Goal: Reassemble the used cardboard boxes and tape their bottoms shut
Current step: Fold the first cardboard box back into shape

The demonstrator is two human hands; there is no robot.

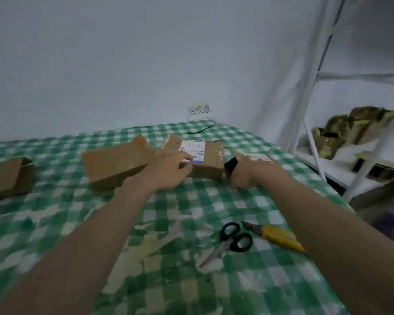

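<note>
A small brown cardboard box point(210, 159) with a white shipping label lies at the far middle of the green checked table point(191, 223). My left hand point(168, 169) grips its left end, fingers on the label. My right hand point(242, 172) holds its open right end, where the dark inside shows. A larger brown box point(116, 163) lies just left of it, touching my left wrist. Another box point(8, 176) sits at the far left edge.
Black-handled scissors point(231, 242) and a yellow utility knife point(275, 236) lie near my right forearm. A white metal shelf point(341, 155) with several cardboard boxes stands at the right. A paper sign point(199, 110) hangs on the wall behind the table.
</note>
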